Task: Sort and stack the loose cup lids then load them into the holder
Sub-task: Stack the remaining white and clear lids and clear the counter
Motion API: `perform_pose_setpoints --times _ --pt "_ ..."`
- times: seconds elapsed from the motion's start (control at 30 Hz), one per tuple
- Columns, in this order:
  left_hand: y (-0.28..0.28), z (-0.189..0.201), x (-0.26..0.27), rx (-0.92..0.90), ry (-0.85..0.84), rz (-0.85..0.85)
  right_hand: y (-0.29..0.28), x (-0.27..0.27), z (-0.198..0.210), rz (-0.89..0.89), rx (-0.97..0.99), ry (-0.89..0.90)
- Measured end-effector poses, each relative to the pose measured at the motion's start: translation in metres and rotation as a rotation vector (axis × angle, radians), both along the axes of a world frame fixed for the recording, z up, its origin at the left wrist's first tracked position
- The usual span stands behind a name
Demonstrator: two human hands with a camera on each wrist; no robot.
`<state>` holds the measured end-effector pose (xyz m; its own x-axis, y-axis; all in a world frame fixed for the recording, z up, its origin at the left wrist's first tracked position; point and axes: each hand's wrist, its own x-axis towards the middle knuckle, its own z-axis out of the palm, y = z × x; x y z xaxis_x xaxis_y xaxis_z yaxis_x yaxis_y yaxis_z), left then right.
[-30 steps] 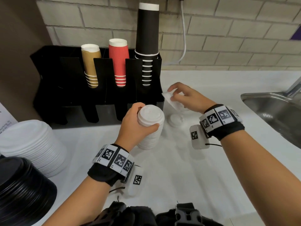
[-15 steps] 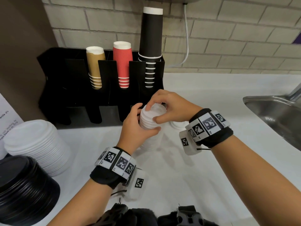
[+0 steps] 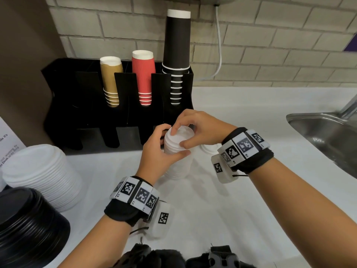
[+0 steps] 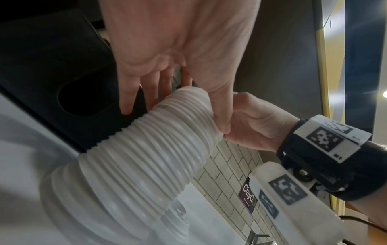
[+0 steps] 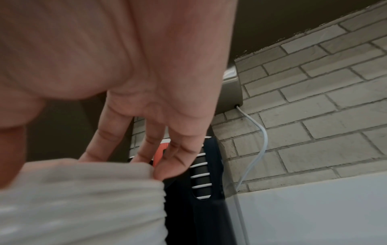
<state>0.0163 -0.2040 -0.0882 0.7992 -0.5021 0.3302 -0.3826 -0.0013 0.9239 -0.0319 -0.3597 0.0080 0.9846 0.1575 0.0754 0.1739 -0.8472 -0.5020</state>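
A tall stack of small white lids (image 3: 178,161) (image 4: 150,149) (image 5: 83,199) stands on the white counter just in front of the black holder (image 3: 81,113). My left hand (image 3: 160,151) (image 4: 178,92) grips the stack's upper part from the left, thumb in front. My right hand (image 3: 195,130) (image 5: 146,149) sits over the stack's top, fingertips and thumb pinching the top lid (image 3: 182,133). One loose white lid (image 3: 209,148) lies on the counter right of the stack, partly hidden by my right wrist.
The holder carries brown cups (image 3: 111,82), red cups (image 3: 144,76) and black cups (image 3: 176,55). A big stack of wide white lids (image 3: 42,175) and a stack of black lids (image 3: 29,229) stand at the left. A steel sink (image 3: 328,136) is at the right.
My right hand brought a white lid from the counter onto the top of the stack and now pinches it there. My left hand has kept its grip on the stack.
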Motion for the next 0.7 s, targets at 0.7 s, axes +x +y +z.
perform_pose_setpoints --times 0.7 --pt "0.001 0.006 0.001 0.094 -0.063 0.033 -0.083 0.024 -0.086 -0.616 -0.302 0.440"
